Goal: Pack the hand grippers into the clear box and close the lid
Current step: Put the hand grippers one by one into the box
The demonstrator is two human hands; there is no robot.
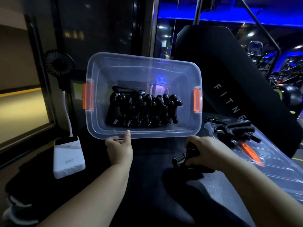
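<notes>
Mostly packed: row of hand grippers (144, 110) in clear box (144, 135), left hand (119, 149) gripping near rim (thumb on top). Right hand (205, 151) clutches another gripper (182, 157); few more (236, 131) on lid (255, 154), lid off.

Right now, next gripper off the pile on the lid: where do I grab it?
Take the top hand gripper by its padded handle, probably from above: it lies flat, uppermost on the pile on the lid.

Left hand (118, 149) grips the tilted clear box's (101, 128) near rim; right hand (207, 150) holds a hand gripper (183, 157) beside it.
</notes>
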